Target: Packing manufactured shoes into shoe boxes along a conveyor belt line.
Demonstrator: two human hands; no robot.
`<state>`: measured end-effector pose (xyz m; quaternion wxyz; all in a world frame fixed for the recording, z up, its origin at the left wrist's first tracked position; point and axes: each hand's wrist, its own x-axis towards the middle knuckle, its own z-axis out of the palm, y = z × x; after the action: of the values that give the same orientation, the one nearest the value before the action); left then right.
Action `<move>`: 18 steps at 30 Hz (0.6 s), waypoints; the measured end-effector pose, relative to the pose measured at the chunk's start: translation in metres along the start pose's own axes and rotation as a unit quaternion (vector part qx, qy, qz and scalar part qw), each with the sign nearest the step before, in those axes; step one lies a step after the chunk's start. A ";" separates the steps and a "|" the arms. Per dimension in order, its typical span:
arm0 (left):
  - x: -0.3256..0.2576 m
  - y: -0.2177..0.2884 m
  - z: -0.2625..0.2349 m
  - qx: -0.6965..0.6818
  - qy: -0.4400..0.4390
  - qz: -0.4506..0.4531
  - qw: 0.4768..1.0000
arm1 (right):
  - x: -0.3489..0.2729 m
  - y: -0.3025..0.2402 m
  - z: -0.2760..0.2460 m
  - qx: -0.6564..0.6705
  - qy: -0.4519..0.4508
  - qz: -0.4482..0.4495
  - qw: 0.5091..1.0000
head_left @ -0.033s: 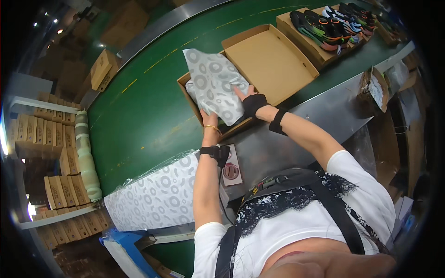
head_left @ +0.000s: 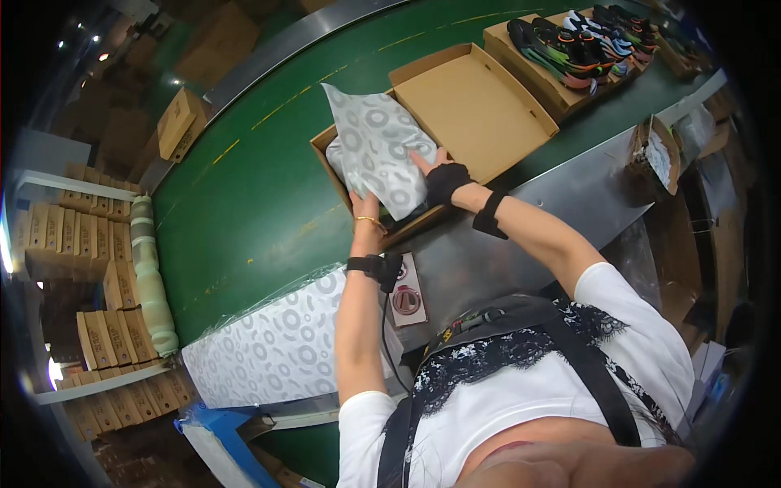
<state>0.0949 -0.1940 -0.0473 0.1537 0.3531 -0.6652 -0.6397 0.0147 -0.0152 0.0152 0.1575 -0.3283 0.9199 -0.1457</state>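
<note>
An open cardboard shoebox (head_left: pixel 332 172) sits on the green conveyor belt, its hinged lid (head_left: pixel 480 114) laid back to the right. Grey-and-white patterned tissue paper (head_left: pixel 376 134) covers the box's inside, with one corner standing up at the far left; what lies under it is hidden. My left hand (head_left: pixel 364 207) rests at the near left edge of the box, its extended fingers against the paper. On the paper's right side lie the spread fingers of my right hand (head_left: pixel 439 175), which wears a black wrap round the palm. Neither hand grips anything visibly.
A stack of the same tissue paper (head_left: pixel 277 346) lies to my left beside the belt. Several sports shoes (head_left: pixel 569 49) stand on a carton at the far right. Shoeboxes fill a rack (head_left: pixel 81 232) on the left. A metal ledge (head_left: pixel 529 224) runs along the belt's near side.
Almost nothing differs; my left forearm has shifted very slightly to the left, and both hands stay on the paper.
</note>
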 end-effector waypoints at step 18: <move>-0.007 0.071 -0.048 -0.099 -0.147 0.046 0.983 | 0.016 -0.014 -0.029 -0.004 0.404 -0.108 0.908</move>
<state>0.1117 -0.2295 0.0289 0.1178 0.2078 -0.6290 -0.7398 -0.0008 -0.0309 0.0436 -0.2462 -0.3392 0.8643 -0.2781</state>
